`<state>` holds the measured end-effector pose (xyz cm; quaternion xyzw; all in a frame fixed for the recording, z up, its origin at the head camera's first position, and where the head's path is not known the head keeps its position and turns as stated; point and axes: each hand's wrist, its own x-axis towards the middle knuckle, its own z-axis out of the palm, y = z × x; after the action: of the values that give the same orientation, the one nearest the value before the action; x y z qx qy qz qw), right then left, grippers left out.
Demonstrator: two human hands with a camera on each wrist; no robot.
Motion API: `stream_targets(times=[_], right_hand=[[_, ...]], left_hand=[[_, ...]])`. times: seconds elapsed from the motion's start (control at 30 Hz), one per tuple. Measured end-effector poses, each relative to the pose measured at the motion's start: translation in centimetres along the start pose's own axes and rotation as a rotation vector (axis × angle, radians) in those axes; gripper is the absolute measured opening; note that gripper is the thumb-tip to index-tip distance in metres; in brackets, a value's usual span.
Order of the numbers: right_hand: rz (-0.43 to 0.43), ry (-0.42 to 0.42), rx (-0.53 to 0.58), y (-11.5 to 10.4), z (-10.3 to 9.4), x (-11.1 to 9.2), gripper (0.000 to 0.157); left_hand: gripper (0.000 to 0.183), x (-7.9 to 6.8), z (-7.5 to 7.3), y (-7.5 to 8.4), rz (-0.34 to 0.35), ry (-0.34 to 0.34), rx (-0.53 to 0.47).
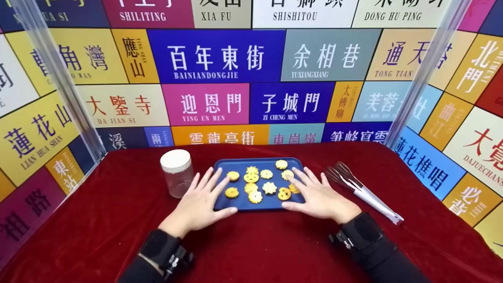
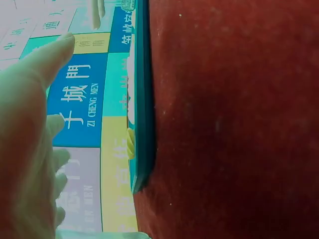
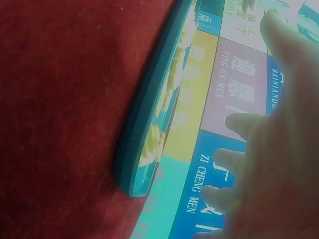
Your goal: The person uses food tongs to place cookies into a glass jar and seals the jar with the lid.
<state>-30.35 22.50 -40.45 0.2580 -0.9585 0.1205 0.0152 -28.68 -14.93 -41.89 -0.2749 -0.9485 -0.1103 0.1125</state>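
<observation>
A blue rectangular tray (image 1: 243, 203) lies on the cloth, bearing several small yellow cookies (image 1: 269, 188), some flower-shaped and some with holes. My left hand (image 1: 200, 200) spreads its fingers over the tray's left end, palm down and holding nothing. Over the right end my right hand (image 1: 320, 196) is spread the same way, its fingers partly covering cookies there. In the left wrist view the tray's edge (image 2: 144, 99) shows low beside the hand (image 2: 30, 119). The right wrist view shows a ridged cookie (image 3: 151, 145) near the tray's corner, with the right hand (image 3: 271, 149) raised above it.
A clear jar (image 1: 178, 182) with a white lid stands left of the tray, close behind the left fingers. Tongs (image 1: 363, 192) with dark whisk-like heads and pale handles lie right of the right hand. Dark red cloth (image 1: 267, 247) covers the table; printed panels (image 1: 216, 55) rise behind.
</observation>
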Motion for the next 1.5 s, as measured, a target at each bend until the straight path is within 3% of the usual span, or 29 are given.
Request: stream_targets(times=[0.1, 0.2, 0.33, 0.43, 0.5, 0.57, 0.63, 0.73, 0.93, 1.13, 1.37, 1.5], right_hand=[[0.008, -0.002, -0.001, 0.0, 0.0, 0.1, 0.097], [0.015, -0.014, 0.002, 0.1, 0.0, 0.1, 0.098], [0.016, -0.034, 0.011, 0.1, 0.0, 0.2, 0.101], [0.018, -0.038, 0.017, 0.1, 0.1, 0.2, 0.102], [0.018, -0.037, 0.02, 0.1, 0.1, 0.2, 0.102], [0.018, -0.039, 0.019, 0.1, 0.1, 0.1, 0.101], [0.02, -0.041, 0.018, 0.2, 0.1, 0.1, 0.101], [0.016, -0.039, 0.017, 0.2, 0.2, 0.1, 0.099], [0.011, -0.036, 0.02, 0.2, 0.3, 0.1, 0.098], [0.015, -0.04, 0.024, 0.2, 0.2, 0.2, 0.1], [0.02, -0.053, 0.017, 0.0, 0.3, 0.3, 0.102], [0.021, -0.056, 0.016, 0.1, 0.3, 0.3, 0.102]], left_hand=[[0.09, 0.3, -0.8, -0.6, 0.029, 0.154, 0.017], [0.081, 0.6, -1.8, -2.0, -0.001, 0.401, 0.013], [0.08, 0.2, -2.9, -4.5, -0.208, 0.71, -0.173], [0.097, -0.6, -3.1, -6.2, -0.433, 0.803, -0.416], [0.11, -1.2, -3.0, -7.1, -0.552, 0.781, -0.572], [0.118, -1.6, -2.8, -7.7, -0.629, 0.72, -0.733], [0.124, -1.7, -2.4, -8.1, -0.659, 0.647, -0.853], [0.131, -1.7, -1.6, -8.5, -0.669, 0.569, -0.956], [0.13, -1.7, 0.1, -8.6, -0.665, 0.502, -1.02], [0.125, -1.2, 1.9, -8.3, -0.617, 0.509, -1.092], [0.116, -1.4, 2.7, -8.4, -0.646, 0.512, -0.98], [0.107, -1.3, 2.9, -8.5, -0.645, 0.499, -0.976]])
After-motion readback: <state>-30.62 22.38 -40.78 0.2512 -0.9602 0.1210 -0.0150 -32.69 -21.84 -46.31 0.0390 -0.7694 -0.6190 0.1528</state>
